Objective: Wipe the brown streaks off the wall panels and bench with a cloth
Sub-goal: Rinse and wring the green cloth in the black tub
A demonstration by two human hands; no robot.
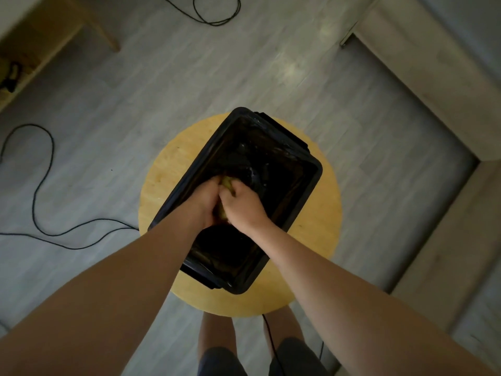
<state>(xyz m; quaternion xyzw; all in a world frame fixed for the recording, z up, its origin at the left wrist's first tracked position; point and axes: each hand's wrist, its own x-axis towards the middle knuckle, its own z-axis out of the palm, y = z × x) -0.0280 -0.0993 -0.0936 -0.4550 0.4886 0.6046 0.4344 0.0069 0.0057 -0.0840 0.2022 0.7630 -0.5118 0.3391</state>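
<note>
Cloth (226,183), yellowish and bunched small, is squeezed between the two hands inside a black tub (315,172). Only two scraps of it show, one past the knuckles at 12 o'clock and one between the wrists at 6 o'clock; fingers hide the rest. The left hand (203,200) has its grip closed round the cloth from 9 o'clock, the right hand (241,204) grips it from 3 o'clock, and the two hands touch. The tub's inside is so dark that its floor is hard to read. A few pale glints lie toward 1 o'clock, and whether liquid stands in it cannot be told. The left forearm crosses and hides the tub's rim at 8 o'clock. The tub lies slantwise on a round yellow table (166,169), its corners at 12 and 6 o'clock reaching almost to the table's edge, with bare wood showing at 9 and 4 o'clock. Bare legs (214,332) stand just under the table's edge at 6 o'clock, and a thin cable (269,337) runs down between them. Grey plank floor (135,85) lies open around the table. A black cable (34,204) loops over it at 9 o'clock, running in toward the table, and another loop (217,23) is cut off by the top edge of view at 12 o'clock. A wooden frame (40,33), blurred, is cut off at 10 o'clock. A pale panelled border (423,85) runs from 1 to 4 o'clock, well apart from the table.
</note>
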